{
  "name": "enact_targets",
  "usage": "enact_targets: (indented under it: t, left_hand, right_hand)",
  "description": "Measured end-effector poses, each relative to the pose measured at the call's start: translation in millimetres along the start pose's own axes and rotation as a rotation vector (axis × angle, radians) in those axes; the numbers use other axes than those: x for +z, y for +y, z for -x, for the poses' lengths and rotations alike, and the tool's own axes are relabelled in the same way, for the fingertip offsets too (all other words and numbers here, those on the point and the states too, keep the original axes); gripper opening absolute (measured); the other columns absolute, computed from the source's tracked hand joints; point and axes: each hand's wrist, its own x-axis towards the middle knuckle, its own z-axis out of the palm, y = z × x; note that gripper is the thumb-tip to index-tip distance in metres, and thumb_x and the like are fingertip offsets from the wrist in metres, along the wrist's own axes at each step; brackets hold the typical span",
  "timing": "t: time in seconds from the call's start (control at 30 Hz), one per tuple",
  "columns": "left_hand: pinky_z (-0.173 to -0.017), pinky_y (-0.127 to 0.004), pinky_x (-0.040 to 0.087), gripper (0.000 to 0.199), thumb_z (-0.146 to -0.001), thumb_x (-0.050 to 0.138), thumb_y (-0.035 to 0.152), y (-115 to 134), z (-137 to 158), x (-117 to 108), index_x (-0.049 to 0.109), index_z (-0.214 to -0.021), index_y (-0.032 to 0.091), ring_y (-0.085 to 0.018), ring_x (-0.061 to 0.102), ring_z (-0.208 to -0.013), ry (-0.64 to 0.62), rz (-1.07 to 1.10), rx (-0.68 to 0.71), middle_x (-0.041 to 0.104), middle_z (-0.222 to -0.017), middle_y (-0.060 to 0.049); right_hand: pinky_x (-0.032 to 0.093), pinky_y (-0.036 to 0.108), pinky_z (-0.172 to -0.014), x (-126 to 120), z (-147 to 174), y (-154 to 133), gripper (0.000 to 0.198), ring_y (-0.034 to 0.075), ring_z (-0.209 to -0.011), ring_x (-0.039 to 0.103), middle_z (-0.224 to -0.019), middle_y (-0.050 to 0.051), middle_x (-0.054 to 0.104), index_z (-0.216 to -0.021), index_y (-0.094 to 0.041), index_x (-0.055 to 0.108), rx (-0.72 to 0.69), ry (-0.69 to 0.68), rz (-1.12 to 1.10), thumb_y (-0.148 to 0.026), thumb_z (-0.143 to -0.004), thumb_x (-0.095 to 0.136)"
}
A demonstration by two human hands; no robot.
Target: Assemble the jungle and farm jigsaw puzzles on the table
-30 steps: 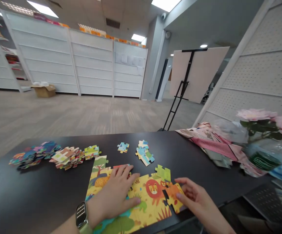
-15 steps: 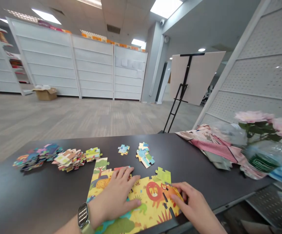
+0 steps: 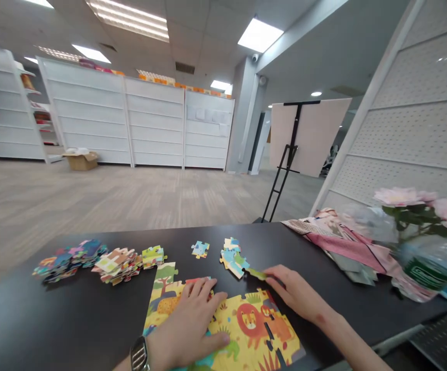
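A partly joined jigsaw puzzle (image 3: 242, 330) with a lion and a leopard lies on the dark table; dark gaps show near its right side. My left hand (image 3: 194, 322) rests flat on it, fingers spread, covering part of the picture. Above the puzzle's upper right edge, my right hand (image 3: 295, 291) pinches a green puzzle piece (image 3: 257, 274), which is tilted and seen nearly edge-on. Just left of that piece lie several blue and cream pieces (image 3: 231, 257) in a small cluster. One single blue piece (image 3: 200, 249) sits farther left.
Piles of puzzle pieces (image 3: 117, 265) stand at the table's left, with a small green stack (image 3: 153, 256) beside them. At the right are a folded pink cloth (image 3: 362, 252) and a clear plastic bottle (image 3: 426, 270) holding pink flowers (image 3: 409, 198).
My right hand has moved from the puzzle's right edge up and away, lifting the green piece off the puzzle's top edge. My left hand stays flat on the puzzle. The view has tilted up slightly.
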Motion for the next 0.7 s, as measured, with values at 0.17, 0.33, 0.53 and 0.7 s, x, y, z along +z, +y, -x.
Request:
enact_targets:
  t: [0.17, 0.33, 0.53, 0.7]
  left_hand:
    - [-0.116, -0.067, 0.022, 0.067, -0.088, 0.061, 0.060, 1.0, 1.2, -0.9, 0.049, -0.145, 0.028, -0.043, 0.027, -0.147, 0.009, -0.001, 0.001, 0.039, -0.156, -0.018]
    - [-0.117, -0.067, 0.022, 0.067, -0.088, 0.061, 0.060, 3.1, 1.3, -2.6, 0.049, -0.146, 0.027, -0.042, 0.028, -0.147, -0.005, -0.015, -0.006, 0.039, -0.156, -0.018]
    - [-0.116, -0.067, 0.023, 0.068, -0.089, 0.060, 0.060, 3.6, 0.3, -2.0, 0.048, -0.146, 0.025, -0.042, 0.028, -0.147, -0.012, -0.031, -0.005, 0.039, -0.156, -0.020]
    - [-0.116, -0.067, 0.022, 0.068, -0.090, 0.057, 0.062, 1.1, -0.1, 1.8, 0.047, -0.147, 0.026, -0.042, 0.027, -0.147, -0.004, -0.029, -0.002, 0.038, -0.156, -0.019]
  right_hand:
    - [0.055, 0.036, -0.077, 1.2, -18.2, 31.3, 0.042, 0.025, -0.082, 0.072, -0.089, 0.009, 0.076, -0.109, -0.020, 0.069, 0.155, 0.187, 0.045, -0.039, -0.100, 0.033]
    - [0.055, 0.041, -0.086, -4.3, 16.0, 20.9, 0.039, 0.027, -0.090, 0.070, -0.104, 0.013, 0.072, -0.108, -0.019, 0.071, 0.183, 0.200, 0.098, -0.041, -0.097, 0.040]
    - [0.053, 0.039, -0.103, 12.2, 108.1, -20.8, 0.046, 0.029, -0.127, 0.059, -0.140, 0.009, 0.060, -0.127, -0.032, 0.068, 0.057, -0.027, 0.111, -0.053, -0.085, 0.067]
    - [0.055, 0.043, -0.103, 30.1, 122.4, -21.0, 0.034, 0.031, -0.123, 0.062, -0.137, 0.010, 0.064, -0.116, -0.031, 0.075, 0.087, 0.039, 0.152, -0.050, -0.091, 0.062]
